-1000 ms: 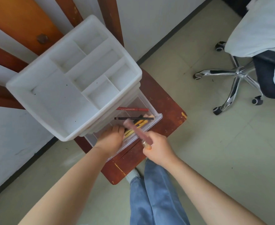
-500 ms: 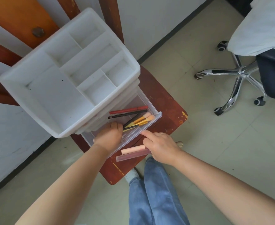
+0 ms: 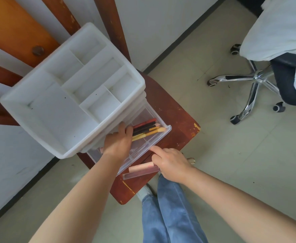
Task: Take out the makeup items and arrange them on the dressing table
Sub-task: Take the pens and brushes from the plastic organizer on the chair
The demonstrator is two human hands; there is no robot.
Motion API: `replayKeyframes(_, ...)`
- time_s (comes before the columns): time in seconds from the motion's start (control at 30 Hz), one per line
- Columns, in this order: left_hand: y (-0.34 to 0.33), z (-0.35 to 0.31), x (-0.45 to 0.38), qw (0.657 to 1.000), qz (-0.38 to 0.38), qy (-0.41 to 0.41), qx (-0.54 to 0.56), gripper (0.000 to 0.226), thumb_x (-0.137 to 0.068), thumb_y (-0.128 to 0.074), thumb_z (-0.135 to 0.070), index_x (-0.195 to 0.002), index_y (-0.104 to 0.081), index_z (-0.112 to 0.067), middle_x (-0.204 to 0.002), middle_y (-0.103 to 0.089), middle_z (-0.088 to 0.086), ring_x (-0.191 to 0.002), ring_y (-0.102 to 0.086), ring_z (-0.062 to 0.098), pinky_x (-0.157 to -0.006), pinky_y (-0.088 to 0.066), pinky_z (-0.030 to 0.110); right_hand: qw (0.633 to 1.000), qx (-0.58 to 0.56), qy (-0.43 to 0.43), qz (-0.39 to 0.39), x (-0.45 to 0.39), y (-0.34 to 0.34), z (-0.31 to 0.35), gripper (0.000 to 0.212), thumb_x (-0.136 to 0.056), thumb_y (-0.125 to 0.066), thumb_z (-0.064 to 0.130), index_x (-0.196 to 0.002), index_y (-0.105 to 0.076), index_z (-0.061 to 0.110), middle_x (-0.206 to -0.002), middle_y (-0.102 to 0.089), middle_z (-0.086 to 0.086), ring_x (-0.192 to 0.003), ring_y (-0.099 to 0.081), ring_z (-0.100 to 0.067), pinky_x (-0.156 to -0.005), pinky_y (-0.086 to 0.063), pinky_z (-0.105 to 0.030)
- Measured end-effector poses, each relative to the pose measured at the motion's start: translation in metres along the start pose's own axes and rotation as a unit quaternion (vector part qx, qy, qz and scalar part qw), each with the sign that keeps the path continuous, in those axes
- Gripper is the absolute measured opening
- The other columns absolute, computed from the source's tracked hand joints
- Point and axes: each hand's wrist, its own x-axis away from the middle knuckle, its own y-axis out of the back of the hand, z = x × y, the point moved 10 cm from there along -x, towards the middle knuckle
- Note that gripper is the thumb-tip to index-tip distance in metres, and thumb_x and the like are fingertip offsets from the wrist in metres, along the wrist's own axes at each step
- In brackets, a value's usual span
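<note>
Two tubes [image 3: 141, 170] now lying on the table [image 3: 177, 109]; my right hand [image 3: 171, 164] is resting there, forefinger out; left hand [image 3: 118, 143] is reaching, fingers curling, into the drawer [image 3: 158, 137] for more.

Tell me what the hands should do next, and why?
Probably the left hand should close on one pencil and lift it out. It is already inside the open clear drawer, by the pencils and brushes there. Two tubes already lie on the wooden table under the right hand.
</note>
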Motion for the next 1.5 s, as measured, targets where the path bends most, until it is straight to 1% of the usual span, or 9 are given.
replayKeyframes(0.1, -0.006, -0.002, -0.006, 1.000, 0.010, -0.008, -0.017, 0.038, -0.087, -0.047, -0.010, -0.123, -0.035, -0.013, -0.114, -0.049, 0.010, -0.084, -0.059, 0.030, -0.061, -0.039, 0.036, 1.000, 0.019, 0.000, 0.021, 0.000, -0.009, -0.003, 0.015, -0.077, -0.052, -0.004, -0.091, -0.055, -0.001, -0.129, -0.046, -0.020, -0.082, -0.056, -0.037, -0.069, -0.041, -0.041)
replayKeyframes(0.27, -0.021, 0.003, -0.012, 0.998, 0.048, 0.001, -0.033, 0.024, -0.091, -0.048, -0.020, -0.113, -0.045, -0.010, -0.098, -0.060, 0.005, -0.085, -0.061, 0.025, -0.065, -0.046, 0.033, 0.999, 0.035, 0.021, -0.012, 0.001, 0.003, 0.003, 0.030, -0.043, -0.078, -0.003, -0.063, -0.058, 0.007, -0.093, -0.067, -0.015, -0.047, -0.055, -0.024, -0.044, -0.043, -0.026)
replayKeyframes(0.43, -0.017, 0.004, 0.012, 0.993, 0.051, -0.001, 0.106, 0.024, -0.091, -0.048, -0.030, -0.105, -0.051, -0.010, -0.095, -0.061, 0.007, -0.085, -0.060, 0.025, -0.064, -0.040, 0.029, 0.996, 0.079, -0.001, 0.033, -0.003, -0.007, -0.013, 0.014, -0.073, -0.058, -0.003, -0.086, -0.057, 0.001, -0.130, -0.047, -0.019, -0.077, -0.057, -0.034, -0.067, -0.044, -0.039)
replayKeyframes(0.6, 0.006, 0.020, 0.058, 0.987, 0.018, 0.003, 0.158, 0.027, -0.091, -0.046, -0.029, -0.111, -0.048, -0.010, -0.100, -0.061, 0.008, -0.085, -0.060, 0.028, -0.060, -0.038, 0.030, 0.978, 0.194, 0.061, 0.036, -0.014, 0.016, -0.003, 0.039, -0.021, -0.085, 0.010, -0.050, -0.060, 0.015, -0.076, -0.071, -0.006, -0.038, -0.053, -0.016, -0.037, -0.040, -0.018)
replayKeyframes(0.73, 0.010, 0.052, 0.095, 0.980, 0.027, 0.064, 0.188, 0.021, -0.089, -0.047, -0.025, -0.103, -0.050, -0.010, -0.081, -0.052, 0.002, -0.070, -0.052, 0.024, -0.055, -0.033, 0.027, 0.949, 0.281, 0.089, 0.110, -0.033, 0.017, 0.006, 0.019, -0.053, -0.075, 0.005, -0.070, -0.065, 0.004, -0.107, -0.065, -0.019, -0.057, -0.061, -0.027, -0.051, -0.045, -0.027)
replayKeyframes(0.83, 0.001, 0.076, 0.120, 0.972, 0.048, 0.120, 0.197, 0.019, -0.088, -0.045, -0.026, -0.099, -0.048, -0.010, -0.083, -0.056, 0.006, -0.077, -0.057, 0.028, -0.056, -0.033, 0.028, 0.936, 0.318, 0.137, 0.057, -0.061, 0.036, 0.034, 0.025, -0.047, -0.080, 0.007, -0.068, -0.066, 0.005, -0.092, -0.068, -0.016, -0.050, -0.059, -0.025, -0.044, -0.042, -0.024)
replayKeyframes(0.97, -0.011, 0.094, 0.140, 0.968, 0.057, 0.147, 0.193, 0.022, -0.090, -0.042, -0.025, -0.104, -0.047, -0.008, -0.097, -0.061, 0.010, -0.085, -0.059, 0.032, -0.058, -0.033, 0.030, 0.922, 0.347, 0.141, 0.097, -0.099, 0.029, 0.045, 0.033, -0.085, -0.044, 0.001, -0.116, -0.051, 0.003, -0.124, -0.047, -0.015, -0.098, -0.056, -0.035, -0.074, -0.045, -0.040)
replayKeyframes(1.33, -0.008, 0.085, 0.150, 0.966, 0.045, 0.144, 0.209, 0.023, -0.091, -0.043, -0.021, -0.105, -0.046, -0.003, -0.102, -0.060, 0.014, -0.089, -0.059, 0.035, -0.061, -0.036, 0.033, 0.951, 0.288, 0.067, 0.095, -0.079, 0.026, 0.042, 0.031, -0.082, -0.049, 0.002, -0.113, -0.051, 0.004, -0.109, -0.053, -0.016, -0.094, -0.054, -0.034, -0.065, -0.032, -0.035)
replayKeyframes(1.5, 0.030, 0.074, 0.155, 0.977, 0.017, 0.103, 0.187, 0.020, -0.091, -0.042, -0.019, -0.104, -0.047, -0.004, -0.097, -0.061, 0.012, -0.084, -0.060, 0.033, -0.059, -0.037, 0.032, 0.959, 0.274, 0.022, 0.071, -0.023, 0.047, 0.038, 0.025, -0.073, -0.058, 0.001, -0.097, -0.057, 0.001, -0.096, -0.058, -0.017, -0.084, -0.060, -0.032, -0.062, -0.043, -0.034)
